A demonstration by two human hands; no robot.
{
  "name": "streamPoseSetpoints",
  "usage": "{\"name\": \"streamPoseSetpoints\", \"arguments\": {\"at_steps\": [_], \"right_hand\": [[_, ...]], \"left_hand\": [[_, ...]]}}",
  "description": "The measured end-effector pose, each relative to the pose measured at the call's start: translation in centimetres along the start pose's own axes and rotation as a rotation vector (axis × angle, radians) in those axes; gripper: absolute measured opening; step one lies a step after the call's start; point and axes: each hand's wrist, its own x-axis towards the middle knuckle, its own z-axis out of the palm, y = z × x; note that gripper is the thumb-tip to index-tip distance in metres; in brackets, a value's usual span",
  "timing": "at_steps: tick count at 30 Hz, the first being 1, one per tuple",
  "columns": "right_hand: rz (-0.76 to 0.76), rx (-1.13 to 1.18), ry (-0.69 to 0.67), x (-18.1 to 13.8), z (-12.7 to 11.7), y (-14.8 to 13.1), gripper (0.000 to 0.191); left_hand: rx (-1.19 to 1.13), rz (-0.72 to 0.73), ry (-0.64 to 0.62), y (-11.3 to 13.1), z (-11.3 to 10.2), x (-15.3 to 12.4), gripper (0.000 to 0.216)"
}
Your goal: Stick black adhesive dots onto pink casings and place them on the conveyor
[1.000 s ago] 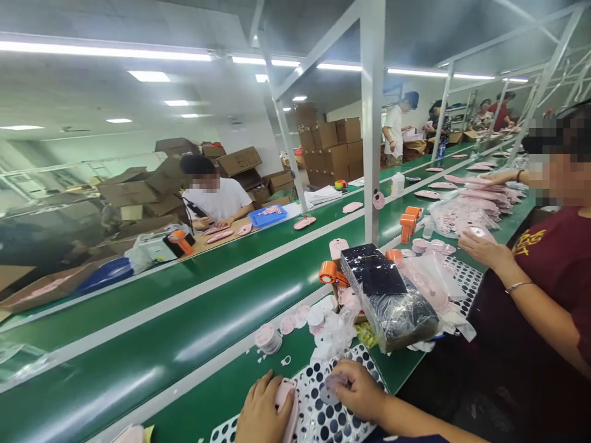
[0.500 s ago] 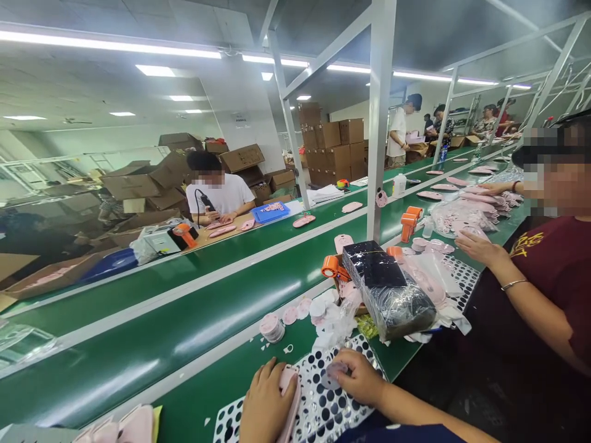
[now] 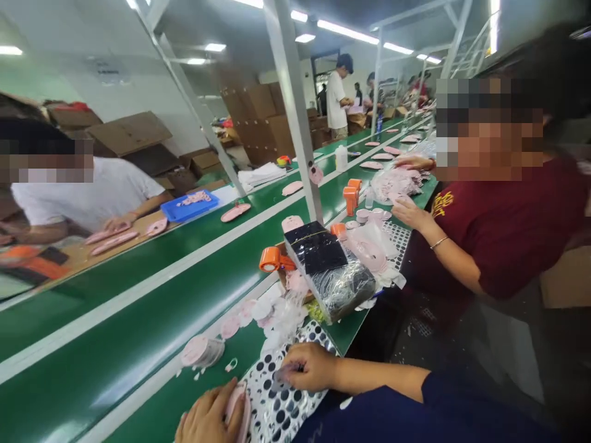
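My left hand (image 3: pixel 207 415) sits at the bottom edge of the view, its fingers wrapped around a pink oval piece (image 3: pixel 236 411) that stands on edge. My right hand (image 3: pixel 309 367) pinches a small translucent greyish disc (image 3: pixel 283 376) between thumb and fingers. Both hands are over a white sheet punched with round holes (image 3: pixel 277 400), which lies on the green conveyor belt (image 3: pixel 159 394). A roll of pink discs (image 3: pixel 202 351) lies on the belt just beyond my left hand. The lower part of the pink piece is hidden by my fingers.
A co-worker in a maroon shirt (image 3: pixel 496 234) handles pink pieces across the belt. A black-and-clear wrapped package (image 3: pixel 329 272), an orange tape dispenser (image 3: pixel 272 259) and loose white and pink discs stand close beyond my hands. A second belt with another worker runs to the left.
The view has swung and tilted, shifting the belts and co-workers leftward. My hands remain over the punched sheet, still holding the pink piece and small disc.
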Motion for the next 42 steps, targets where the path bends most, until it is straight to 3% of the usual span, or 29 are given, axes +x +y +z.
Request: {"name": "streamPoseSetpoints", "arguments": {"at_steps": [2,6,10,13,17,20,23,26,29,32,34,37,40,42], "right_hand": [[-0.006,0.035,-0.027,-0.5,-0.3,-0.4,0.004],[-0.010,0.159,-0.100,-1.0,-1.1,0.0,0.017],[-0.024,0.247,-0.153,-0.4,-1.4,0.8,0.022],[-0.098,0.187,-0.101,-0.2,-1.7,0.6,0.017],[-0.144,0.107,-0.082,0.1,-2.1,-0.2,0.015],[-0.132,0.087,-0.090,0.3,-2.3,-0.5,0.014],[-0.134,0.071,-0.088,0.3,-2.4,-0.5,0.014],[-0.243,0.034,-0.076,0.1,-2.3,-0.6,0.012],[-0.451,-0.095,-0.164,-0.3,-1.9,-0.8,0.015],[-0.508,-0.221,-0.361,-0.4,-1.2,-1.0,0.019],[-0.471,-0.248,-0.424,-0.3,-0.8,-0.9,0.021],[-0.472,-0.253,-0.394,-0.3,-0.5,-0.7,0.021],[-0.534,-0.262,-0.336,-0.3,-0.6,-0.4,0.019],[-0.554,-0.252,-0.293,-0.3,-0.7,-0.2,0.017]], "left_hand": [[0.001,-0.016,0.056,1.5,-1.6,-1.0,0.062],[-0.163,-0.043,0.040,3.0,-4.7,-1.6,0.057],[-0.190,-0.187,0.165,1.7,-5.7,-1.7,0.043],[-0.165,-0.285,0.244,0.6,-6.1,-2.4,0.028],[-0.239,-0.375,0.328,-0.9,-6.9,-4.3,0.036],[-0.241,-0.500,0.132,-1.2,-6.8,-6.8,0.052],[-0.160,-0.496,-0.070,0.0,-5.9,-9.1,0.084],[-0.139,-0.472,-0.036,1.7,-4.7,-10.1,0.108],[-0.251,-0.480,-0.002,1.9,-4.3,-10.4,0.104],[-0.479,-0.475,0.056,-0.1,-4.8,-10.5,0.103],[-0.690,-0.444,0.179,-2.1,-5.4,-10.7,0.100],[-1.064,-0.368,0.382,-5.0,-6.3,-10.7,0.085],[-1.318,-0.340,0.416,-7.3,-7.2,-9.9,0.079],[-1.313,-0.363,0.425,-8.6,-7.6,-8.6,0.078]]}}
